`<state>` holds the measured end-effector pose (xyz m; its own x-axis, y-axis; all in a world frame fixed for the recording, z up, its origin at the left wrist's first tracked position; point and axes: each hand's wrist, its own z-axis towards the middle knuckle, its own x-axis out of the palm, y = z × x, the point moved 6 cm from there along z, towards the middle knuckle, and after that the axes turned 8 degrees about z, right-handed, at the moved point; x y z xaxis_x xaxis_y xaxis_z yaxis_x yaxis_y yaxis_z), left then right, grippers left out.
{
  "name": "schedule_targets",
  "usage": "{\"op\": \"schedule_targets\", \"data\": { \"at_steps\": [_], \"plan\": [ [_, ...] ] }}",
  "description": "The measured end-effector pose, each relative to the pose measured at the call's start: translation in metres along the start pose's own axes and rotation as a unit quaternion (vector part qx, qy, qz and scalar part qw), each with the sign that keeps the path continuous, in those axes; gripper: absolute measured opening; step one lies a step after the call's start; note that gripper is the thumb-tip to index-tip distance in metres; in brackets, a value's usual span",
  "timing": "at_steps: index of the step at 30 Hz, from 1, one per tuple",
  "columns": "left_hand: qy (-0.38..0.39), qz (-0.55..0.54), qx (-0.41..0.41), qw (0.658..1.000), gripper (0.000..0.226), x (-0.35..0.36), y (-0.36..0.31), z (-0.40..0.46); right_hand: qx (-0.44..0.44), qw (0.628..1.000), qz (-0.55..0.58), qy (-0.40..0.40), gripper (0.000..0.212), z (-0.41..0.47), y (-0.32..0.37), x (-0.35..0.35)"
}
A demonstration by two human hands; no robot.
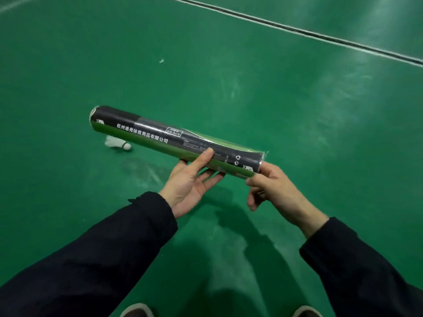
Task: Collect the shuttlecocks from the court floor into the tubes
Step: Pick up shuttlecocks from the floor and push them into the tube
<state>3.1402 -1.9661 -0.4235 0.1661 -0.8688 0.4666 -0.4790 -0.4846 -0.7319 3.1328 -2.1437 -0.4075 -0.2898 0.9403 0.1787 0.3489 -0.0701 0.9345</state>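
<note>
A long black and green shuttlecock tube (160, 136) with white printing lies nearly level in the air over the court, its far end pointing up and left. My left hand (192, 181) cradles it from below near the middle, thumb on top. My right hand (272, 186) grips the near right end, covering the end so I cannot see whether it has a cap. One white shuttlecock (117, 144) lies on the green floor below the tube's far part, cork end to the right.
The green court floor (297, 110) spreads all around. A white and dark court line (297, 30) runs diagonally across the upper right. A tiny white scrap (161, 60) lies farther off. My shoe tips (137, 311) show at the bottom edge.
</note>
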Motion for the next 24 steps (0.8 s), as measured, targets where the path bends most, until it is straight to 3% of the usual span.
{"op": "schedule_targets", "data": {
  "at_steps": [7, 11, 14, 19, 24],
  "plan": [
    [-0.010, -0.059, 0.067, 0.996, 0.063, -0.106, -0.060, -0.035, 0.095, 0.985, 0.092, 0.112, 0.056, 0.042, 0.015, 0.125],
    [-0.018, -0.072, 0.084, 0.994, 0.072, -0.157, -0.076, -0.057, 0.136, 0.977, 0.059, 0.157, 0.049, 0.055, 0.019, 0.189],
    [-0.029, -0.092, 0.078, 0.992, 0.066, -0.191, -0.085, -0.070, 0.166, 0.970, 0.048, 0.172, 0.046, 0.060, 0.019, 0.232],
    [-0.052, -0.111, 0.098, 0.988, 0.059, -0.234, -0.103, -0.075, 0.097, 0.987, 0.036, 0.120, 0.031, 0.076, 0.018, 0.262],
    [-0.097, -0.105, 0.103, 0.984, 0.065, -0.268, -0.106, -0.070, 0.075, 0.987, 0.008, 0.141, 0.029, 0.100, -0.003, 0.271]
  ]
}}
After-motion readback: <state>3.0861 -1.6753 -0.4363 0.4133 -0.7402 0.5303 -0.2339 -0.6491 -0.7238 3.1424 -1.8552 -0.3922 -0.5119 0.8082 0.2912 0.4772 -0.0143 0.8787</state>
